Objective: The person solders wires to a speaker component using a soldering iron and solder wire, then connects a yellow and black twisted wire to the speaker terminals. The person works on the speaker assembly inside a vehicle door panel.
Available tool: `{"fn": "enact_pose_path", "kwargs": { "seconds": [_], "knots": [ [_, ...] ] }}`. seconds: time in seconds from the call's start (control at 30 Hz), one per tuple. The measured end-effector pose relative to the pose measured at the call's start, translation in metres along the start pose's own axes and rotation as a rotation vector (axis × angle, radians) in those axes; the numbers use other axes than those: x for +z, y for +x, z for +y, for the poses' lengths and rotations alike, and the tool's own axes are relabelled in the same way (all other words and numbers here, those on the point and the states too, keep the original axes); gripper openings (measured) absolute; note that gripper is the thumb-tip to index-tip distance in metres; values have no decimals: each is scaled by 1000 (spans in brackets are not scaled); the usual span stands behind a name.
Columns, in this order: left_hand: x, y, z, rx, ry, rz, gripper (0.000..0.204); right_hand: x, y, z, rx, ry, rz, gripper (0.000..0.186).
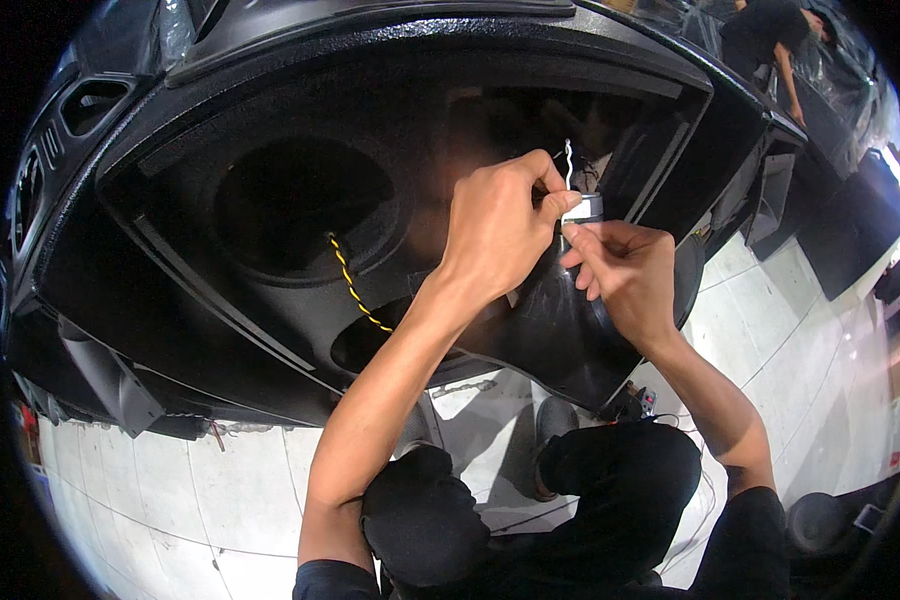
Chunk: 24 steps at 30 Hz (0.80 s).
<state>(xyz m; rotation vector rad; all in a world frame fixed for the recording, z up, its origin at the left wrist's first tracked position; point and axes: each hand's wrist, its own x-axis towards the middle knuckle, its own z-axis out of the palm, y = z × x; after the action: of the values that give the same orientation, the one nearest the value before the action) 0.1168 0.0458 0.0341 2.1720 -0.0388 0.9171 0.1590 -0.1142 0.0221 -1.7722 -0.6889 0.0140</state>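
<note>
Both hands work at a thin white twisted wire (569, 162) that stands up between them. My left hand (500, 222) pinches it between thumb and forefinger. Just below and to the right, the fingertips of my right hand (630, 275) are pressed together around its lower part. Right behind the fingers is a silver cylindrical part (591, 206), seated at the end of a black horn-shaped piece (553, 325). Part of that cylinder is hidden by my hands. All of this lies over a large black speaker cabinet (425, 120).
A yellow-and-black twisted wire (347, 279) comes out of the cabinet's large round opening (305, 205) at left. Another black cabinet (760, 130) stands at right. Further off at upper right, a person (765, 40) bends over. Pale tiles (170, 480) cover the floor.
</note>
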Motion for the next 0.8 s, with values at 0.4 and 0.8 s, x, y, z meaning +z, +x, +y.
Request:
{"fn": "enact_pose_path", "kwargs": {
  "seconds": [0.4,0.8],
  "knots": [
    [8,-12,-7,-91,-144,87,17,-21,33,-18,-649,-520,175,15],
    [15,-47,27,-659,-726,-25,26,-2,45,-6,-416,-414,122,24]
  ]
}}
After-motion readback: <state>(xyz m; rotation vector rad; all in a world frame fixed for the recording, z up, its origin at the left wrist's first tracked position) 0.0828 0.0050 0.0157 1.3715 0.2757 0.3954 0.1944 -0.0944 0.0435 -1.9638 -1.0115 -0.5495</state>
